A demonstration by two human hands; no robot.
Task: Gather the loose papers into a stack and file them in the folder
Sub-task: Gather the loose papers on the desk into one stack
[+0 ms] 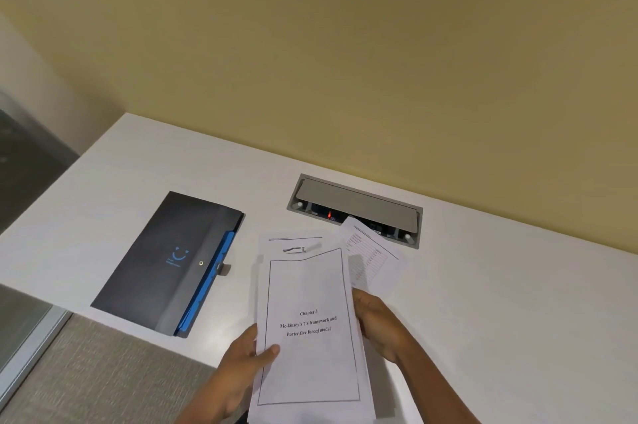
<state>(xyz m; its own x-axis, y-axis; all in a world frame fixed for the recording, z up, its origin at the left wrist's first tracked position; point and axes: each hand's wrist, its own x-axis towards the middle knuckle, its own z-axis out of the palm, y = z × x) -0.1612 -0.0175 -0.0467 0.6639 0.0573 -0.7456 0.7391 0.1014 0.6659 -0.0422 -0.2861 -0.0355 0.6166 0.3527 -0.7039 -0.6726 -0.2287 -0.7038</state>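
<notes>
A stack of white printed papers [309,292] is held between both hands over the near edge of the white desk; its top sheet reads "Chapter 3". My left hand [238,368] grips the stack's left edge with the thumb on top. My right hand [378,323] holds the right edge from behind. One loose sheet with a table [374,254] lies skewed on the desk behind the stack, partly over the cable box. The dark folder [172,261] with blue dividers lies flat to the left, its flap shut.
A grey cable box [355,202] with a hinged lid is set into the white desk [500,285] near the yellow wall. Grey carpet [103,372] and a glass partition show at the lower left.
</notes>
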